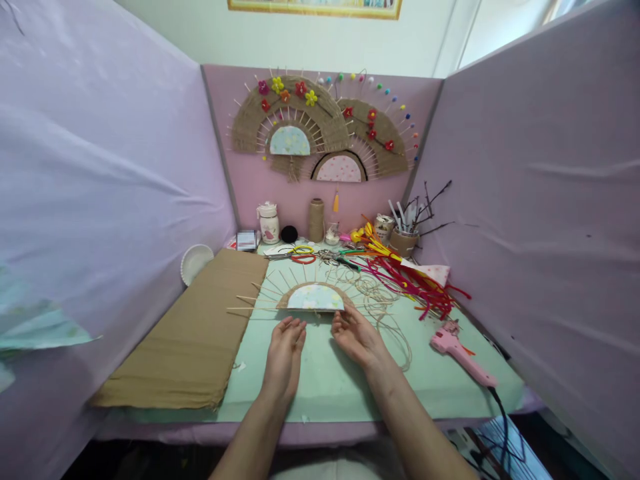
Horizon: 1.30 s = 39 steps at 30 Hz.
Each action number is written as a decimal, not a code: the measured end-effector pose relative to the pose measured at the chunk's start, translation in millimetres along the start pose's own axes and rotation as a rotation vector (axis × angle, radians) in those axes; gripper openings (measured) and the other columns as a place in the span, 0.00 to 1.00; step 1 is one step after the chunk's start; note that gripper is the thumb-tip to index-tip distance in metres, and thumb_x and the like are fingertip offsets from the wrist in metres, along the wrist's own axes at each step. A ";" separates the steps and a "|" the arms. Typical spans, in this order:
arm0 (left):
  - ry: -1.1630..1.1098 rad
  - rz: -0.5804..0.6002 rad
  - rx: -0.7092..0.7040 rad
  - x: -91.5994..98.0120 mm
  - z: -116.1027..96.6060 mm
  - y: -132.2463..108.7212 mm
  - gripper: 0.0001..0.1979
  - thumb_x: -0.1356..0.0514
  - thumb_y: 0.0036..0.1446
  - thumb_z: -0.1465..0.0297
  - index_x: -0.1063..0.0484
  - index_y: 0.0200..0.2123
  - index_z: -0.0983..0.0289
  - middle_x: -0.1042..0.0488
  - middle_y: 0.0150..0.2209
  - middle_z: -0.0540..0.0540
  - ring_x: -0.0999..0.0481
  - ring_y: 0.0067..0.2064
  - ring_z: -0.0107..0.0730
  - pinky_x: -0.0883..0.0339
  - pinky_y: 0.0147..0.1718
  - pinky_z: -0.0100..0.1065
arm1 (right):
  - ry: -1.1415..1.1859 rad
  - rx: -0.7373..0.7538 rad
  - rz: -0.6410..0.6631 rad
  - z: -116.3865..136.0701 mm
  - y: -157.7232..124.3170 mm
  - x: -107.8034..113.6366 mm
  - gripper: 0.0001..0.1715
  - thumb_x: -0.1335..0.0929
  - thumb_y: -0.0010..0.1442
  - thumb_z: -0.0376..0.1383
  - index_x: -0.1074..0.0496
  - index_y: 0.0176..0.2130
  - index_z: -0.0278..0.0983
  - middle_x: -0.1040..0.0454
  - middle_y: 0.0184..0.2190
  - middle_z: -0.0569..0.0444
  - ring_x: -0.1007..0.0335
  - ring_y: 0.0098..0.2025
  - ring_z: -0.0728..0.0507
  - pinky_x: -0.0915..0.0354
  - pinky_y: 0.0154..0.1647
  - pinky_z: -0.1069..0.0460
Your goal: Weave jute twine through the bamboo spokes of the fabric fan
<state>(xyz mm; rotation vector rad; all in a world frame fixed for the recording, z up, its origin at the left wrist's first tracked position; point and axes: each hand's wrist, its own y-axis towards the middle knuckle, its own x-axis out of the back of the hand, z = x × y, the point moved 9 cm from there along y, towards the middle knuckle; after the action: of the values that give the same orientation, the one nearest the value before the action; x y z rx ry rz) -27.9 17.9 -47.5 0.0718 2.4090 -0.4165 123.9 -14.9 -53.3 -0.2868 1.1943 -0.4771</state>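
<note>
A half-round fan piece (315, 297) lies on the green table (325, 387), with thin wooden sticks (253, 300) fanning out from it and a jute cord band around its pale patterned centre. My left hand (284, 350) rests just below its left end, fingers stretched out and together, holding nothing. My right hand (356, 337) lies below its right end with fingers loosely curled, fingertips close to the fan's lower edge. A loose jute cord (385, 313) coils to the right of the fan.
Folded burlap (200, 333) covers the table's left side. A pink glue gun (457, 350) lies at right, with pipe cleaners (415, 280) behind it. Scissors, jars, a twine spool (315, 220) and a white plate (195, 262) stand at the back. Purple panels enclose the table.
</note>
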 end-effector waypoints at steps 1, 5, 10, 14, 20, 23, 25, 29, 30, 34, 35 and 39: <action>-0.017 -0.018 0.016 -0.7 0.8 1.1 0.09 0.42 0.53 0.81 0.31 0.36 0.62 0.26 0.36 0.55 0.24 0.41 0.27 0.34 0.47 0.32 | -0.004 0.007 0.004 0.5 1.9 -1.4 0.04 0.31 0.55 0.30 0.31 0.29 0.36 0.31 0.22 0.59 0.35 0.21 0.54 0.36 0.19 0.61; -0.081 0.002 0.108 -16.1 6.5 9.1 0.07 0.44 0.54 0.81 0.31 0.32 0.65 0.24 0.33 0.56 0.23 0.38 0.27 0.31 0.42 0.29 | -0.058 0.016 0.041 0.4 5.8 -6.7 0.10 0.30 0.54 0.36 0.33 0.25 0.36 0.36 0.16 0.62 0.41 0.17 0.55 0.42 0.15 0.62; -0.064 0.045 0.181 -39.5 14.8 22.7 0.02 0.40 0.55 0.74 0.28 0.34 0.66 0.24 0.31 0.55 0.24 0.31 0.28 0.30 0.34 0.30 | -0.080 0.037 0.046 2.0 3.7 -3.0 0.13 0.30 0.53 0.36 0.38 0.24 0.37 0.39 0.15 0.64 0.46 0.15 0.56 0.47 0.14 0.62; -0.019 0.030 0.133 -48.0 14.5 27.7 0.04 0.38 0.53 0.72 0.26 0.34 0.66 0.23 0.30 0.53 0.26 0.27 0.25 0.35 0.27 0.27 | -0.095 0.047 0.092 2.3 -4.4 0.0 0.11 0.30 0.52 0.36 0.37 0.26 0.37 0.38 0.17 0.64 0.46 0.16 0.56 0.48 0.15 0.61; -0.029 0.096 -0.104 -70.5 -35.1 29.4 0.07 0.43 0.57 0.72 0.26 0.37 0.65 0.22 0.36 0.53 0.24 0.33 0.25 0.34 0.31 0.25 | -0.046 0.103 0.142 11.6 -18.1 -2.6 0.10 0.29 0.54 0.38 0.34 0.32 0.37 0.36 0.20 0.62 0.43 0.18 0.55 0.47 0.16 0.60; -0.042 0.135 -0.192 -81.7 -68.5 34.9 0.07 0.43 0.58 0.72 0.26 0.39 0.61 0.22 0.37 0.50 0.24 0.34 0.25 0.32 0.34 0.27 | -0.005 0.178 0.144 28.7 -21.2 -4.1 0.10 0.30 0.56 0.39 0.32 0.36 0.37 0.36 0.21 0.62 0.42 0.19 0.54 0.45 0.17 0.60; -0.066 0.190 -0.180 -88.8 -81.4 41.4 0.07 0.44 0.59 0.72 0.26 0.38 0.60 0.21 0.36 0.49 0.23 0.35 0.25 0.31 0.37 0.29 | 0.023 0.224 0.129 42.1 -21.0 -2.6 0.09 0.31 0.57 0.39 0.31 0.37 0.36 0.36 0.20 0.62 0.42 0.19 0.54 0.45 0.17 0.60; -0.144 0.254 -0.184 -90.9 -95.2 56.0 0.07 0.45 0.61 0.71 0.27 0.40 0.61 0.21 0.36 0.51 0.23 0.36 0.26 0.30 0.40 0.31 | 0.023 0.296 0.136 65.6 -19.0 -0.9 0.11 0.31 0.56 0.41 0.30 0.35 0.36 0.36 0.19 0.62 0.42 0.19 0.54 0.43 0.19 0.59; -0.168 0.253 -0.187 -89.0 -96.2 59.5 0.08 0.45 0.61 0.71 0.27 0.40 0.60 0.21 0.36 0.51 0.23 0.36 0.26 0.30 0.40 0.31 | 0.014 0.304 0.148 69.5 -18.8 -1.2 0.11 0.31 0.56 0.41 0.30 0.34 0.36 0.36 0.20 0.62 0.42 0.19 0.54 0.42 0.19 0.59; -0.254 0.243 -0.152 -82.8 -91.6 68.6 0.08 0.46 0.62 0.70 0.27 0.41 0.61 0.21 0.35 0.51 0.23 0.35 0.26 0.29 0.39 0.32 | 0.026 0.291 0.217 77.3 -19.7 -4.9 0.11 0.30 0.54 0.41 0.31 0.32 0.36 0.34 0.21 0.61 0.41 0.20 0.55 0.41 0.20 0.60; -0.264 0.240 -0.134 -82.0 -89.2 69.7 0.09 0.46 0.63 0.70 0.27 0.41 0.61 0.21 0.35 0.51 0.23 0.34 0.25 0.28 0.38 0.31 | 0.041 0.276 0.241 78.2 -20.1 -6.7 0.11 0.29 0.54 0.40 0.31 0.32 0.36 0.35 0.21 0.62 0.41 0.20 0.55 0.41 0.20 0.60; -0.267 0.232 -0.075 -80.0 -81.0 71.3 0.10 0.48 0.64 0.69 0.27 0.42 0.61 0.21 0.33 0.51 0.23 0.32 0.25 0.28 0.34 0.29 | 0.096 0.212 0.342 83.7 -20.1 -18.0 0.10 0.28 0.54 0.37 0.32 0.32 0.36 0.40 0.17 0.66 0.45 0.17 0.57 0.44 0.17 0.63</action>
<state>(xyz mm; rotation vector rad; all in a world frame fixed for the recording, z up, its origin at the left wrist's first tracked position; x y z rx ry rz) -5.6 115.7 42.0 0.2437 2.1211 -0.2127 193.0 -26.4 -0.2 0.1237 1.2449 -0.3160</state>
